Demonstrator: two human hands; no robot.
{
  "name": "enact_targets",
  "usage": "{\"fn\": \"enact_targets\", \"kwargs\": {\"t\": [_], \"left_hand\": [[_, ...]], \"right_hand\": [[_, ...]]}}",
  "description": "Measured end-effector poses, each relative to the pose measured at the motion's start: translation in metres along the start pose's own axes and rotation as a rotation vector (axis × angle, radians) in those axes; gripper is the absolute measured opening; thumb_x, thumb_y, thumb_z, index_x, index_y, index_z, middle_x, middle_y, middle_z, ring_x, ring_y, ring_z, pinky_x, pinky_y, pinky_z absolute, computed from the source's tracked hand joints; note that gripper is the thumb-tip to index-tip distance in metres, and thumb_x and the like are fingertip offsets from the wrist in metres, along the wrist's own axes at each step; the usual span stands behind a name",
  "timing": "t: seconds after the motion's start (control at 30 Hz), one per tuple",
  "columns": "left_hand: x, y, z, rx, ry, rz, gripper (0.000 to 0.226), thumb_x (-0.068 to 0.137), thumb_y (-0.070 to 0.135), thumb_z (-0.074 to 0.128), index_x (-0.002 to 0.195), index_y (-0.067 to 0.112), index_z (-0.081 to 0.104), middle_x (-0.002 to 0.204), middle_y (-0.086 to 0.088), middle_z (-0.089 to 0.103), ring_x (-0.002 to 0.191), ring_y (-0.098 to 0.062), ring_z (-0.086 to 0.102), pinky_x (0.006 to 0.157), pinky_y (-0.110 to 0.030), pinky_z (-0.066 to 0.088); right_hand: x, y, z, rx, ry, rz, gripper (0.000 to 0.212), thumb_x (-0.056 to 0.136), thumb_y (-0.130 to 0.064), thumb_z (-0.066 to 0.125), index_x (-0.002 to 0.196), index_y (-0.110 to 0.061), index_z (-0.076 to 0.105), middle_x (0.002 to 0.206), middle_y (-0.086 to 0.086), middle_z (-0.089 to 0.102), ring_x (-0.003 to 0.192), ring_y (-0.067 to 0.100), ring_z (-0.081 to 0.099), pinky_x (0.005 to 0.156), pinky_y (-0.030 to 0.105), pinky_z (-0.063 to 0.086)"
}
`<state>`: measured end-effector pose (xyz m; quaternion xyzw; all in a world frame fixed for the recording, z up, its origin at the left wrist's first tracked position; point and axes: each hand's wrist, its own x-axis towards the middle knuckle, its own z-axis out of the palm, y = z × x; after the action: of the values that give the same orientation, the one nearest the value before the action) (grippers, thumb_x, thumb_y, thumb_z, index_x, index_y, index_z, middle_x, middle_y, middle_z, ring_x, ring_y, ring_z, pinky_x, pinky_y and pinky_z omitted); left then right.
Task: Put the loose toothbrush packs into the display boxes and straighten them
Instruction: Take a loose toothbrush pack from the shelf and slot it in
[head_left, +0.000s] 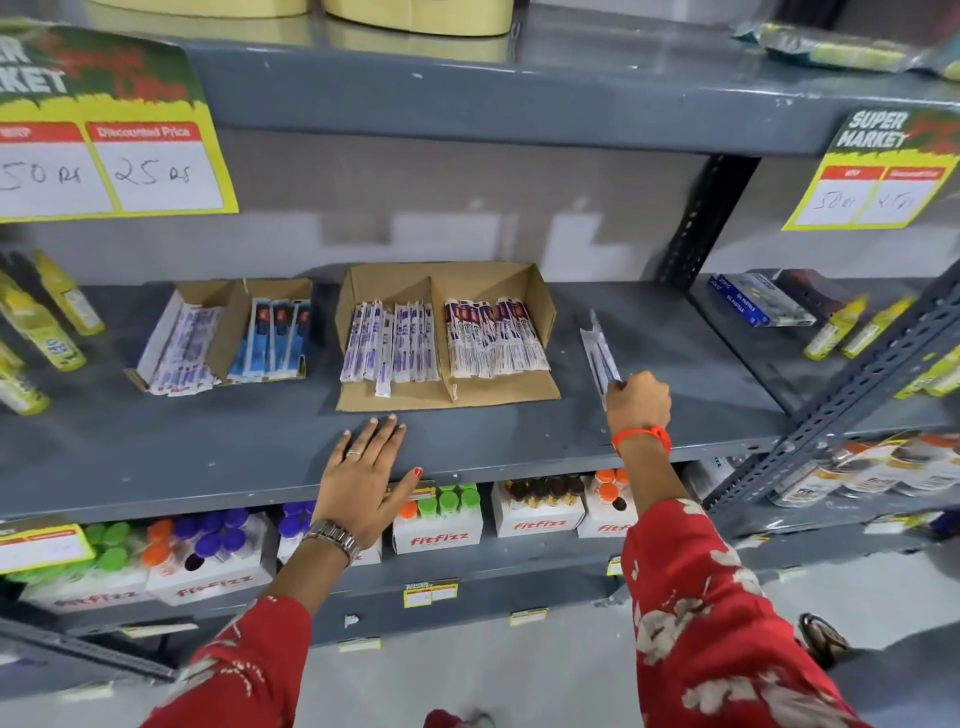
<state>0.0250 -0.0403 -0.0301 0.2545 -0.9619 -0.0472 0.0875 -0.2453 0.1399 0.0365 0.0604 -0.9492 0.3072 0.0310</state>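
Note:
A brown cardboard display box (540, 312) with two compartments lies on the grey shelf (260, 441); purple-white toothbrush packs (389, 343) fill its left half, red-blue-white packs (493, 338) its right. A second, smaller box (223, 343) at left holds purple packs and blue packs (275, 338). Loose clear toothbrush packs (600, 348) lie on the shelf right of the big box. My right hand (639, 402) is closed on their near end. My left hand (369, 478) rests flat on the shelf's front edge, fingers spread, in front of the big box.
Yellow-green bottles (47, 332) stand at the far left, more (852, 327) with a blue box (758, 301) on the right shelf. Below, white cartons (436, 535) hold bottles with coloured caps. Price signs (114, 156) hang from the upper shelf. A slotted upright (852, 395) slants at right.

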Motion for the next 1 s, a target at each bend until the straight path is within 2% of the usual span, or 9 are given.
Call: {"fn": "enact_targets", "kwargs": {"t": [0.13, 0.27, 0.4, 0.53, 0.6, 0.7, 0.83, 0.93, 1.0], "left_hand": [[0.0, 0.002, -0.002, -0.054, 0.023, -0.003, 0.085, 0.078, 0.067, -0.006, 0.141, 0.018, 0.023, 0.15, -0.002, 0.025, 0.14, -0.017, 0.016, 0.114, -0.038, 0.004], [0.002, 0.003, -0.009, -0.212, 0.053, -0.046, 0.077, 0.079, 0.061, 0.008, 0.138, 0.018, 0.03, 0.148, -0.003, 0.032, 0.138, -0.017, 0.021, 0.114, -0.036, 0.006], [0.0, 0.004, -0.016, -0.398, 0.121, -0.098, 0.061, 0.084, 0.05, 0.033, 0.133, 0.014, 0.04, 0.139, -0.012, 0.045, 0.131, -0.025, 0.037, 0.111, -0.041, 0.022], [-0.001, 0.0, -0.014, -0.434, 0.103, -0.077, 0.049, 0.09, 0.035, 0.047, 0.134, 0.015, 0.039, 0.138, -0.012, 0.046, 0.13, -0.025, 0.038, 0.112, -0.041, 0.02], [-0.001, -0.001, -0.013, -0.434, 0.087, -0.058, 0.048, 0.09, 0.033, 0.049, 0.134, 0.016, 0.04, 0.138, -0.012, 0.046, 0.131, -0.023, 0.037, 0.113, -0.039, 0.015], [-0.001, -0.001, -0.013, -0.456, 0.096, -0.047, 0.046, 0.09, 0.031, 0.05, 0.133, 0.016, 0.041, 0.138, -0.011, 0.046, 0.131, -0.023, 0.037, 0.113, -0.039, 0.016], [0.001, 0.0, -0.02, -0.535, 0.141, -0.059, 0.045, 0.09, 0.029, 0.05, 0.132, 0.016, 0.041, 0.138, -0.01, 0.046, 0.129, -0.023, 0.039, 0.11, -0.041, 0.025], [0.004, 0.005, -0.032, -0.643, 0.206, -0.043, 0.042, 0.091, 0.027, 0.049, 0.131, 0.018, 0.042, 0.137, -0.003, 0.046, 0.124, -0.016, 0.042, 0.104, -0.032, 0.031], [0.008, 0.013, -0.045, -0.814, 0.23, -0.054, 0.037, 0.091, 0.024, 0.048, 0.128, 0.025, 0.044, 0.132, 0.006, 0.045, 0.12, -0.007, 0.041, 0.098, -0.026, 0.031]], "right_hand": [[-0.005, -0.002, -0.002, 0.138, 0.051, 0.057, 0.021, 0.083, -0.008, 0.053, 0.065, 0.003, 0.054, 0.072, 0.028, 0.06, 0.07, 0.041, 0.061, 0.055, 0.031, 0.04], [-0.011, -0.005, -0.005, 0.304, 0.112, 0.149, 0.033, 0.077, -0.004, 0.053, 0.047, -0.005, 0.04, 0.055, 0.016, 0.046, 0.057, 0.03, 0.043, 0.055, 0.029, 0.04], [-0.016, -0.006, -0.008, 0.443, 0.125, 0.238, 0.02, 0.08, -0.005, 0.056, 0.061, -0.005, 0.061, 0.066, 0.014, 0.056, 0.065, 0.027, 0.051, 0.065, 0.03, 0.046], [-0.024, -0.005, -0.004, 0.398, 0.162, 0.241, 0.042, 0.085, -0.007, 0.044, 0.045, -0.013, 0.034, 0.054, 0.013, 0.045, 0.064, 0.032, 0.049, 0.061, 0.03, 0.039], [-0.026, -0.005, -0.003, 0.402, 0.154, 0.252, 0.036, 0.086, -0.007, 0.045, 0.05, -0.005, 0.048, 0.055, 0.014, 0.051, 0.066, 0.036, 0.054, 0.06, 0.03, 0.039], [-0.027, -0.006, -0.006, 0.458, 0.192, 0.286, 0.019, 0.083, -0.006, 0.053, 0.082, 0.003, 0.07, 0.086, 0.026, 0.07, 0.085, 0.039, 0.065, 0.067, 0.031, 0.046], [-0.031, -0.013, -0.018, 0.586, 0.302, 0.349, 0.017, 0.084, -0.003, 0.055, 0.091, 0.0, 0.07, 0.101, 0.023, 0.071, 0.097, 0.036, 0.065, 0.083, 0.033, 0.05], [-0.041, -0.026, -0.026, 0.743, 0.323, 0.383, 0.013, 0.086, -0.002, 0.06, 0.093, -0.001, 0.07, 0.102, 0.019, 0.071, 0.091, 0.026, 0.066, 0.08, 0.029, 0.051], [-0.054, -0.038, -0.026, 0.91, 0.251, 0.408, 0.013, 0.086, -0.002, 0.062, 0.096, 0.001, 0.069, 0.098, 0.017, 0.07, 0.079, 0.02, 0.064, 0.07, 0.025, 0.057]]}}
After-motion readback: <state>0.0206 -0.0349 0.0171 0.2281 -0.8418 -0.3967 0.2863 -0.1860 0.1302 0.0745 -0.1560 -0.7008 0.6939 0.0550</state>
